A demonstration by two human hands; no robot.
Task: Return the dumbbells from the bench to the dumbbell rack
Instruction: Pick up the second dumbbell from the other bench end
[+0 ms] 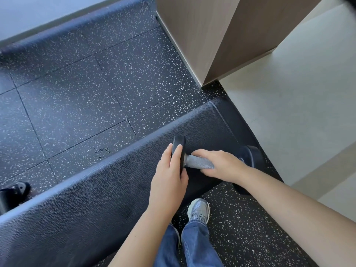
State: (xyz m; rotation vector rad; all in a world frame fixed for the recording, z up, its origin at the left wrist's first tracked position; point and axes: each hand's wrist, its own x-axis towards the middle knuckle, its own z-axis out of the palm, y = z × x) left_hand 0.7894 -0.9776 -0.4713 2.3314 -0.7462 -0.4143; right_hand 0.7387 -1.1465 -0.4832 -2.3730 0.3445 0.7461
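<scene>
A: Where are the hands at this moment?

B: Both are on one dumbbell. The right hand is wrapped around the grey knurled handle, with the fingers curled over the top and the thumb below. The left hand lies flat against the outer face of the left weight plate; the fingertips reach over its upper edge and the thumb presses on the edge nearer to the person. So the hands are close together, but they do not touch each other.

A: And where is the dumbbell itself?

B: It is on the black padded table, near the right end of the pad. The left plate stands on the pad. The right plate is past the end of the pad, and the right wrist partly hides it. I cannot tell if the dumbbell is resting or is already a little lifted.

A: What is around the table?

B: Below it there is a dark rubber floor with white speckles, laid in square tiles. A grey sneaker and blue jeans show under the arms, just beside the near edge of the pad. Farther away stands a brown wood-look column, and to the right a pale floor begins.
</scene>
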